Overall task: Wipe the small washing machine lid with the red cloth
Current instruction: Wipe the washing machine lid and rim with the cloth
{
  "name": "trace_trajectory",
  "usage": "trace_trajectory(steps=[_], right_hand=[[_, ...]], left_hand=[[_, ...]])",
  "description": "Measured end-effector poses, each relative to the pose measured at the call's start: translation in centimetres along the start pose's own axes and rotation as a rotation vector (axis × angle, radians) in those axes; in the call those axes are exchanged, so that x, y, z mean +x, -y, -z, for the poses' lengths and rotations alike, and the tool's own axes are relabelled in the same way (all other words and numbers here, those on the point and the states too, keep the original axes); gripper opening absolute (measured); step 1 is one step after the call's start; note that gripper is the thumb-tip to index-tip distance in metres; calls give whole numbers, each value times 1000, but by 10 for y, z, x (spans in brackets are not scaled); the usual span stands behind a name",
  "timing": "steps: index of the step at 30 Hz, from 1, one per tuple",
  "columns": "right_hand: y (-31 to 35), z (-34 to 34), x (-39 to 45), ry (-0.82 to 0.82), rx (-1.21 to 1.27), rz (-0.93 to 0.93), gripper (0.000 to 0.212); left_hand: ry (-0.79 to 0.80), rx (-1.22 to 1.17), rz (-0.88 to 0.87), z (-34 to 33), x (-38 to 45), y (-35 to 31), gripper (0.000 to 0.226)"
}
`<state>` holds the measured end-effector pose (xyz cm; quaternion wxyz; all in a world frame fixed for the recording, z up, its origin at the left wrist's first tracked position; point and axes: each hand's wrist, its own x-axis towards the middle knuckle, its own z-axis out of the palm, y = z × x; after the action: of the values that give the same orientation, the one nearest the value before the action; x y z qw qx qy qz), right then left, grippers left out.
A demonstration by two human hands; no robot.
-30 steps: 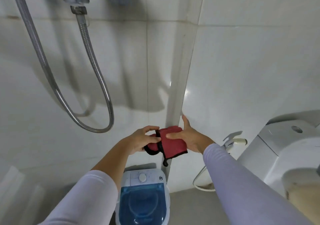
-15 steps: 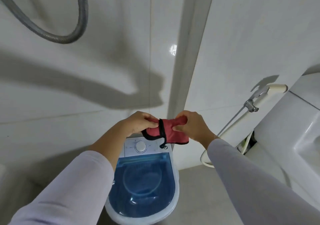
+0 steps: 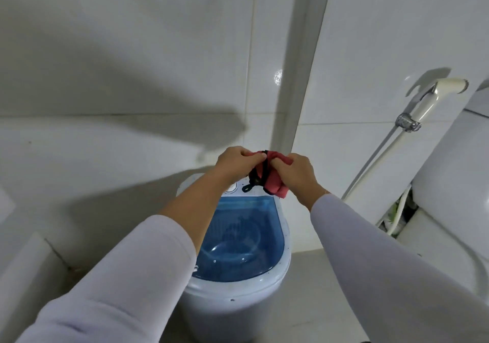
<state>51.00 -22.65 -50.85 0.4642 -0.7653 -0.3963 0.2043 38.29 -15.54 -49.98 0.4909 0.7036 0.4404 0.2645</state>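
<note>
A small white washing machine (image 3: 232, 305) stands on the floor in the corner, with a translucent blue lid (image 3: 243, 239) that is closed. A red cloth (image 3: 274, 181) with black trim is bunched up in the air above the machine's white control panel. My left hand (image 3: 235, 164) grips its left end and my right hand (image 3: 296, 176) grips its right side. The cloth hangs clear of the lid. My left forearm hides the lid's left edge and part of the dial.
White tiled walls meet in a corner behind the machine. A toilet (image 3: 449, 210) stands at the right, with a bidet sprayer (image 3: 434, 96) and its hose (image 3: 370, 162) on the wall beside it. A white ledge (image 3: 23, 260) sits at the lower left.
The view has tilted down, so the shower hose left the frame and the whole machine shows. Both hands came down toward the machine and crumpled the flat cloth into a bunch.
</note>
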Motion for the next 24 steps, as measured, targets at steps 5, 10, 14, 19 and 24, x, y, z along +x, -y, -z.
trace_trajectory(steps=[5,10,14,19,24], right_hand=[[17,16,-37,187,317,-91,42],[22,33,-54,249,338,34,20],[22,38,-52,128,297,79,18],[10,36,-28,-39,125,113,24],[-5,19,6,-48,18,197,21]], left_hand=[[139,-55,15,2,-44,-24,49],[263,-14,-28,12,-70,-38,61],[276,-36,-41,12,-69,-35,62],[151,666,-52,11,-51,5,39],[302,875,52,8,-25,53,78]])
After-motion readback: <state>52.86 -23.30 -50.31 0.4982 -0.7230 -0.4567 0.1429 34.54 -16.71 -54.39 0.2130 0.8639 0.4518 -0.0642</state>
